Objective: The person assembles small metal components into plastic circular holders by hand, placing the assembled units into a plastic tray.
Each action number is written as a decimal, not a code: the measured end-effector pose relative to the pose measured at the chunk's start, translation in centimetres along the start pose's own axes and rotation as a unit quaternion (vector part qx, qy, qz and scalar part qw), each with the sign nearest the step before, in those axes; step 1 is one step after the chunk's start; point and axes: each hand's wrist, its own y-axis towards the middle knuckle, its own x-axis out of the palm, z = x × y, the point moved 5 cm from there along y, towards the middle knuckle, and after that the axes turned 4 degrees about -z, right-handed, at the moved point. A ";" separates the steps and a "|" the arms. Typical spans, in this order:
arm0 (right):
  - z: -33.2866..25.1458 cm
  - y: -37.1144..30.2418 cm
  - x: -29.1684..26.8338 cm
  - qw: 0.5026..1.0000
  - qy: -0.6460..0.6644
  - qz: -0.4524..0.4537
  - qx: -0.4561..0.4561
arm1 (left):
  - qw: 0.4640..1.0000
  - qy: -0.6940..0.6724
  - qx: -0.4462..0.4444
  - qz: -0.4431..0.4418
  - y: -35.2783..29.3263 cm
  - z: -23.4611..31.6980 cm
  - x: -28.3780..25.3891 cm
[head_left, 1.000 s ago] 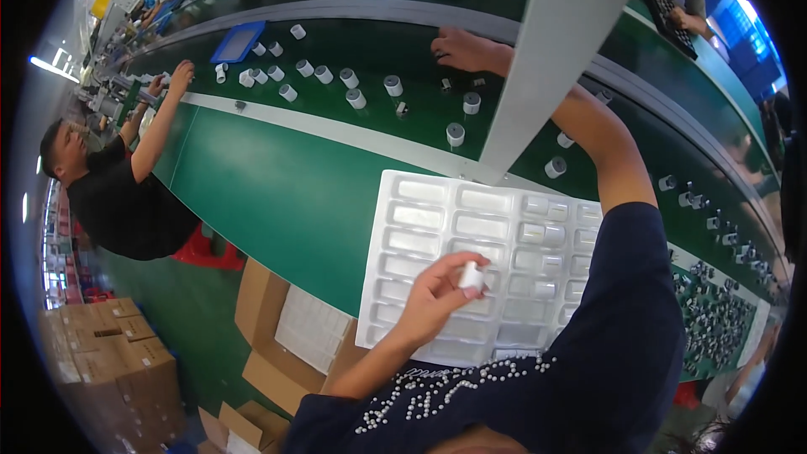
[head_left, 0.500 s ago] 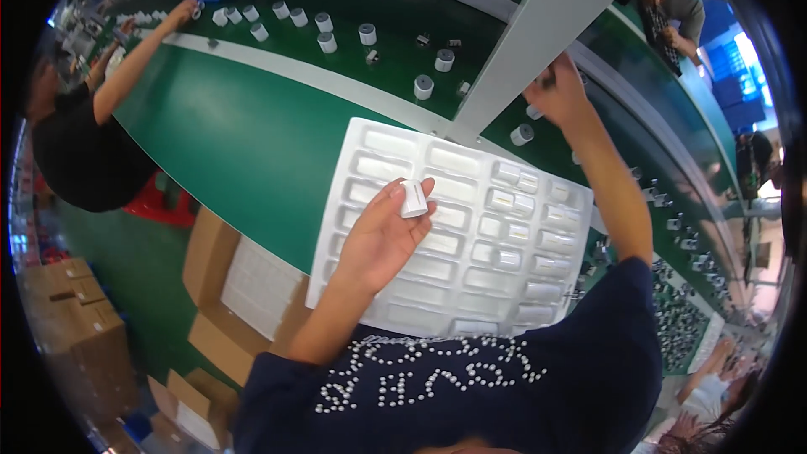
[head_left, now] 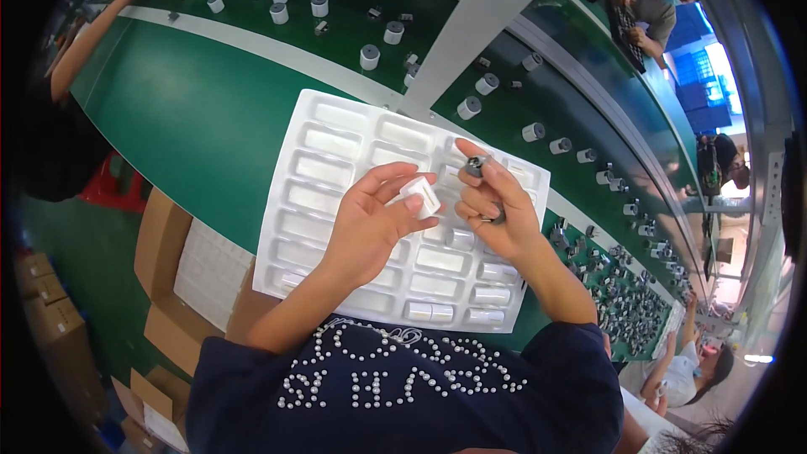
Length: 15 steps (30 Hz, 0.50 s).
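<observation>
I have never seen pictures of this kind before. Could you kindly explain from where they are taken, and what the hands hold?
There is no robot here: these are a person's bare hands, seen by a fisheye camera worn on the head, so straight edges bend. The left hand holds a small white piece in its fingers; the right hand holds small dark pieces, too small to identify. Below lies a white tray with oblong compartments, some filled, on a green table. Beyond stand white cylinders with grey tops.
</observation>
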 end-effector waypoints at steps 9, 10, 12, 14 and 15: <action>1.8 0.8 1.7 0.995 -0.080 -0.005 0.054 | 0.998 -0.002 -0.068 0.016 -1.4 -0.1 -0.5; 1.9 0.8 1.7 0.995 -0.081 -0.007 0.055 | 0.998 0.019 -0.060 0.016 -1.5 -0.1 -0.6; 1.8 0.8 1.4 0.993 -0.107 -0.041 0.030 | 0.998 0.040 -0.049 0.017 -1.8 0.1 -0.7; 1.6 0.2 1.9 0.991 -0.126 -0.047 0.010 | 0.999 0.027 -0.037 0.014 -1.9 0.3 -0.9; 1.4 0.0 2.2 0.988 -0.144 -0.053 -0.010 | 0.999 0.026 -0.035 0.016 -2.0 0.5 -0.9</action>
